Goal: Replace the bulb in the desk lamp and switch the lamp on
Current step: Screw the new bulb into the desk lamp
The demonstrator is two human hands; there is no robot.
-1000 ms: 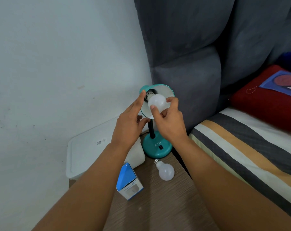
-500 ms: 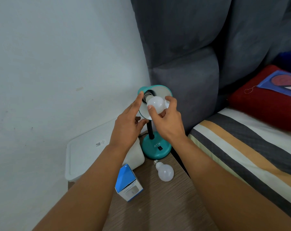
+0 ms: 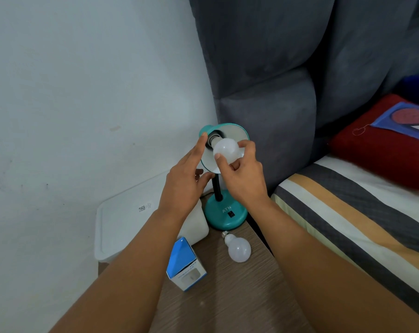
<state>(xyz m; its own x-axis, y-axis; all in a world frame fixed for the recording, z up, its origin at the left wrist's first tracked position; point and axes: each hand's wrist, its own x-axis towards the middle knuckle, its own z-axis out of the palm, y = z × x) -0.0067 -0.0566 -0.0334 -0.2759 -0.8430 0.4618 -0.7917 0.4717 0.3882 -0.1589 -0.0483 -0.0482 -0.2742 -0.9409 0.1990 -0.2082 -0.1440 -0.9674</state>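
A teal desk lamp stands on a wooden bedside table, its shade tilted towards me. A white bulb sits at the socket inside the shade, its metal base partly in. My right hand grips this bulb with thumb and fingers. My left hand has its fingers spread, the fingertips resting on the shade's left rim. A second white bulb lies loose on the table in front of the lamp's base. The black switch shows on the base; the lamp is unlit.
A blue and white bulb box lies on the table near my left forearm. A white plastic container with a lid stands to the left against the wall. A grey padded headboard and a striped bed lie to the right.
My right hand's fingers have shifted around the bulb at the socket. My left hand stays on the shade's rim. The view has drifted slightly.
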